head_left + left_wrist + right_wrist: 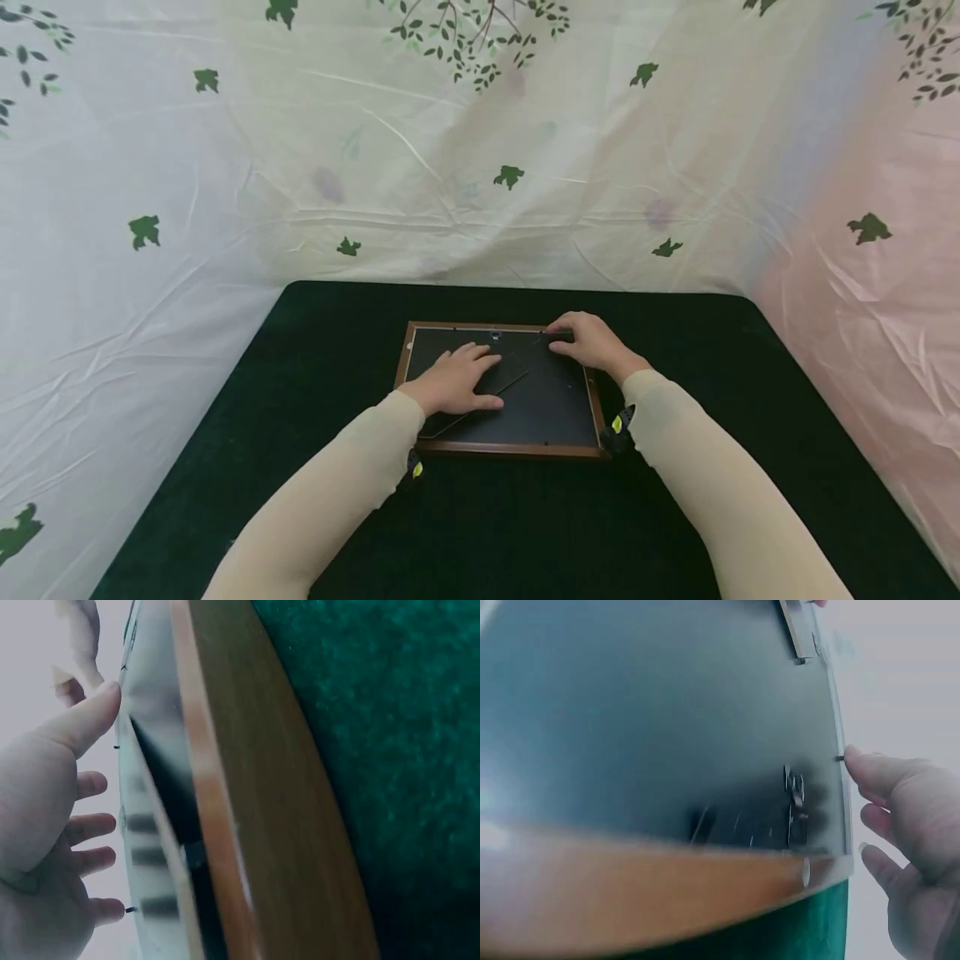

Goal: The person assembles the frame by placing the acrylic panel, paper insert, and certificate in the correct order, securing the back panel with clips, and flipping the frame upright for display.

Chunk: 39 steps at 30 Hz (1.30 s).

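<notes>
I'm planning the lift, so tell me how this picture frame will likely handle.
The picture frame should feel stiff, given its straight wooden rim. Lying flat on the table, it seems unlikely to roll. Its partly raised flap may swing.

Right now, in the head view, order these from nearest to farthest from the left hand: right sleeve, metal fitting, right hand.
1. Metal fitting: just beyond the left hand, near the far edge of the frame.
2. Right hand: at the frame's far right corner.
3. Right sleeve: right of the frame.
</notes>
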Each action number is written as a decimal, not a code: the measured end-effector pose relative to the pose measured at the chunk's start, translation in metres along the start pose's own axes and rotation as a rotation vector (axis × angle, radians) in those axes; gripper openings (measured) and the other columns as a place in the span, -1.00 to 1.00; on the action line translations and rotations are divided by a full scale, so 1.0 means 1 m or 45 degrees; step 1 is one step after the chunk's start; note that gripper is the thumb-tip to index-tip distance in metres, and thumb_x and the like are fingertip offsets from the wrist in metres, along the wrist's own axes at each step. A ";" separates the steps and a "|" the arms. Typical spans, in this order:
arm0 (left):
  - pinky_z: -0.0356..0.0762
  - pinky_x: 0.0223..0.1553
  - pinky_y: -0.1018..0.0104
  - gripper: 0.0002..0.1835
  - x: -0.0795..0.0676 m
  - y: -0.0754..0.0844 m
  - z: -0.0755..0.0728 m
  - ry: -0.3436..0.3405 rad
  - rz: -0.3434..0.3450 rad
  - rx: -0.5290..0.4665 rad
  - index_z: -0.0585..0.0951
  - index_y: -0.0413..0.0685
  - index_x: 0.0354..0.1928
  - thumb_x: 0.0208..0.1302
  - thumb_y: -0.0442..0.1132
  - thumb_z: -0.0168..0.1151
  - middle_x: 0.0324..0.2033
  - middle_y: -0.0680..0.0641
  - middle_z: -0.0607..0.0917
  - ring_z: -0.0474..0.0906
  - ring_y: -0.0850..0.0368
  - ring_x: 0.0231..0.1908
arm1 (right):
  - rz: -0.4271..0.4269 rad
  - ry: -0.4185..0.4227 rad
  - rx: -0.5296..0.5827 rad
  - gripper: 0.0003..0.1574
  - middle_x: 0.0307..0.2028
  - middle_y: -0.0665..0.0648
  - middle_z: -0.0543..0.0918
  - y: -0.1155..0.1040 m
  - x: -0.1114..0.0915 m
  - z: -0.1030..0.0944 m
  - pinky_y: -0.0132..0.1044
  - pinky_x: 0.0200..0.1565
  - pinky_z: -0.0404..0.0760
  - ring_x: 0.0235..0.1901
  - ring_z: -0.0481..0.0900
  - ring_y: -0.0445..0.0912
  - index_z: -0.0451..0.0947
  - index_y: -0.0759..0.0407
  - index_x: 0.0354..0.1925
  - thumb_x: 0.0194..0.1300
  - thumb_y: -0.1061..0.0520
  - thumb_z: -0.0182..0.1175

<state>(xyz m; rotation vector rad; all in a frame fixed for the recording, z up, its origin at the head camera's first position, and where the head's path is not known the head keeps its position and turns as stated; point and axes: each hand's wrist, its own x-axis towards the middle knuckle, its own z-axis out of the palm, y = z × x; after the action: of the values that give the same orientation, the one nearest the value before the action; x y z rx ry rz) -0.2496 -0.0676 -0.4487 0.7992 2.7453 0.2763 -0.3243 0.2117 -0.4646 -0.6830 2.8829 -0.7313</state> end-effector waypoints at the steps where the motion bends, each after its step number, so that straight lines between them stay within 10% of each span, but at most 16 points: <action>1: -0.02 0.35 -0.18 -0.12 0.002 0.001 0.002 -0.009 -0.007 0.007 0.19 0.12 0.47 0.21 0.36 0.12 0.46 -0.08 0.11 -0.08 -0.09 0.45 | 0.011 -0.003 0.008 -0.61 0.08 0.13 0.58 0.000 0.003 0.001 0.03 0.15 0.42 0.13 0.46 0.06 0.60 0.12 0.08 0.29 0.07 0.28; 39: -0.03 0.35 -0.19 -0.08 0.004 0.004 0.013 -0.056 -0.050 -0.017 0.16 0.13 0.48 0.16 0.35 0.18 0.47 -0.09 0.08 -0.10 -0.07 0.46 | 0.051 -0.002 -0.010 -0.74 -0.01 0.10 0.57 0.001 0.019 0.012 0.00 0.08 0.46 0.00 0.51 0.02 0.61 0.08 -0.05 0.30 0.08 0.27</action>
<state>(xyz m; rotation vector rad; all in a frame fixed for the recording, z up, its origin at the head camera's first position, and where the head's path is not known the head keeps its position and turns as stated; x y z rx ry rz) -0.2468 -0.0611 -0.4612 0.7384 2.7121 0.2661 -0.3395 0.1991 -0.4758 -0.6245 2.8901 -0.7146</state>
